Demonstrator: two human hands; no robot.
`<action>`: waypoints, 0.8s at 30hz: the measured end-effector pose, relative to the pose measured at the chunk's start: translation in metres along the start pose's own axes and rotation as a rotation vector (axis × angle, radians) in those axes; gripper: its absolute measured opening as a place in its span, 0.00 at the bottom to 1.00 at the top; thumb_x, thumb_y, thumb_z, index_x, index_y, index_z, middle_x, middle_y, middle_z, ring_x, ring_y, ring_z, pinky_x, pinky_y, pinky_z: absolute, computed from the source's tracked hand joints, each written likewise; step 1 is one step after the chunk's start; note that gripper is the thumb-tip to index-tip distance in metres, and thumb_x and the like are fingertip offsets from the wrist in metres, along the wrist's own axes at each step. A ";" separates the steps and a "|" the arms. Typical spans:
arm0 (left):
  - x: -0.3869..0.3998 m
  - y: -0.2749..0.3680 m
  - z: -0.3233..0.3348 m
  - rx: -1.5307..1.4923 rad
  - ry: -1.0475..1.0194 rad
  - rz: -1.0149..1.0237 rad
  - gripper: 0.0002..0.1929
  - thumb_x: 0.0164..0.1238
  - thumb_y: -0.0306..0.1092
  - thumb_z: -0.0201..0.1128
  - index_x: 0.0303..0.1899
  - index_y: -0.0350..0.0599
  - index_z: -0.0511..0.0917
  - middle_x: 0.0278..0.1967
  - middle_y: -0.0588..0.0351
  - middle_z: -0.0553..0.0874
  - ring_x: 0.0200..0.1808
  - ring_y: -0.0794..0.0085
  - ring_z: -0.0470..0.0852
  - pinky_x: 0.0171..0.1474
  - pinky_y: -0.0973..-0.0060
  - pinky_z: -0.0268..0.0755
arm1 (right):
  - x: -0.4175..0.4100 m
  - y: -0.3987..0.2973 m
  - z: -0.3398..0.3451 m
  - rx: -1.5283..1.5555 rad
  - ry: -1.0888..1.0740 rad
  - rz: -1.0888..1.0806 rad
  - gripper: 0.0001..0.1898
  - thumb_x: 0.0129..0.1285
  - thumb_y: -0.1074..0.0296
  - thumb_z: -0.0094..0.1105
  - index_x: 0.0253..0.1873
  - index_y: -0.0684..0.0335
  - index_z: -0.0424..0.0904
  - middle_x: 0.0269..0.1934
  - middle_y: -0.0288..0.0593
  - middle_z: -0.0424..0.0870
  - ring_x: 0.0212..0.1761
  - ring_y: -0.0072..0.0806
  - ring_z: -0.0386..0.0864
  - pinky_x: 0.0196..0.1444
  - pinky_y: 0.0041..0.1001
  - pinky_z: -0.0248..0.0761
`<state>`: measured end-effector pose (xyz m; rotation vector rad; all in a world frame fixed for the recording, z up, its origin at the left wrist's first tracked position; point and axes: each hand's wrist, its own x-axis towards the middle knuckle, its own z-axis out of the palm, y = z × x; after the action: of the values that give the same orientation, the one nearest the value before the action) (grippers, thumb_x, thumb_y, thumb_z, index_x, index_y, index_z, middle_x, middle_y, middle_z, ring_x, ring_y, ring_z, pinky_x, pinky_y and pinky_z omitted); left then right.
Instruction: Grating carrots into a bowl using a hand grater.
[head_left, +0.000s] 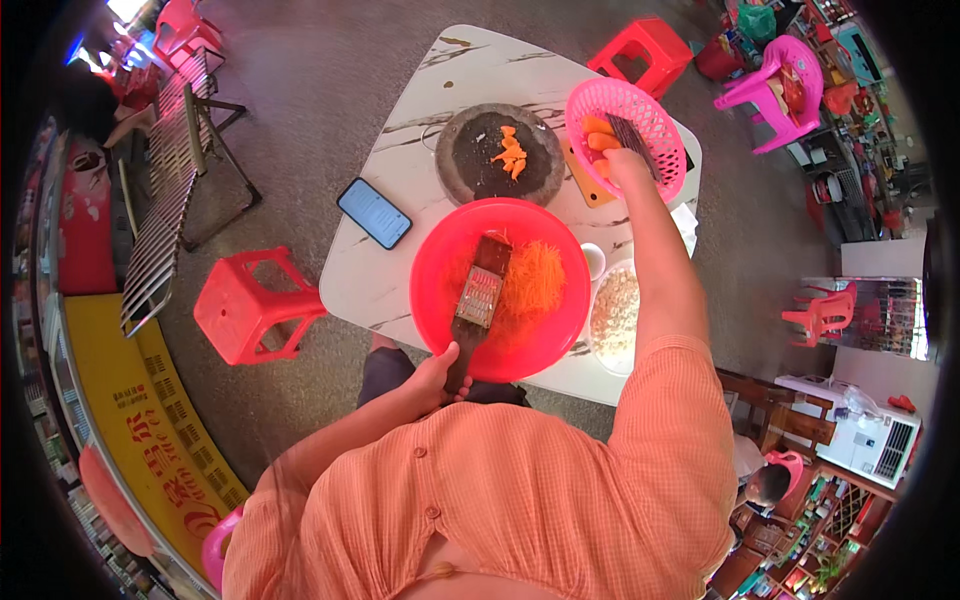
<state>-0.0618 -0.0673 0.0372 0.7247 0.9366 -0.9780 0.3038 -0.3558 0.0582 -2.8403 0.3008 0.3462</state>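
My left hand (442, 375) grips the dark handle of a grater (480, 296), which lies tilted inside a red plastic basin (429, 300). Fine carrot shreds (538, 277) are heaped in the basin, right of the grater. My right hand (622, 166) reaches into a pink plastic basket (667, 131) and touches the peeled carrots (600, 141) there; its fingers are partly hidden, so its grasp is unclear. Beside the carrots lies a bundle of dark, slender sticks (636, 146). Carrot trimmings (511, 154) rest on a round, dark chopping board (466, 169) beyond the basin.
A marble-patterned table (360, 289) carries a phone (375, 214), a small white cup (592, 261), and a white bowl of pale chopped food (615, 319). Red stools (240, 307) stand at its left and far right. A folding lounger (169, 180) is farther left; a person (765, 480) is at lower right.
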 end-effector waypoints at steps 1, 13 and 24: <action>-0.002 0.000 0.002 0.001 0.017 -0.011 0.23 0.66 0.57 0.43 0.39 0.43 0.67 0.25 0.52 0.74 0.23 0.68 0.71 0.25 0.72 0.67 | 0.007 0.007 0.002 -0.181 -0.036 -0.141 0.13 0.57 0.62 0.50 0.41 0.61 0.80 0.43 0.55 0.79 0.47 0.41 0.77 0.49 0.38 0.69; -0.004 -0.001 0.002 -0.022 0.015 0.006 0.21 0.67 0.55 0.43 0.40 0.44 0.66 0.24 0.52 0.74 0.23 0.68 0.71 0.26 0.72 0.67 | 0.023 0.010 -0.019 -0.305 -0.020 -0.568 0.16 0.52 0.66 0.53 0.48 0.58 0.72 0.39 0.54 0.77 0.45 0.45 0.76 0.45 0.37 0.69; 0.013 0.004 -0.008 -0.123 -0.104 -0.064 0.20 0.66 0.55 0.46 0.43 0.48 0.67 0.30 0.53 0.75 0.29 0.66 0.74 0.30 0.69 0.69 | -0.101 0.002 -0.048 1.616 -0.025 -0.114 0.17 0.61 0.56 0.48 0.47 0.63 0.70 0.38 0.46 0.78 0.41 0.33 0.76 0.45 0.31 0.70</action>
<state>-0.0575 -0.0633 0.0223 0.5387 0.9246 -0.9953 0.2176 -0.3541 0.1288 -1.2489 0.2271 0.0248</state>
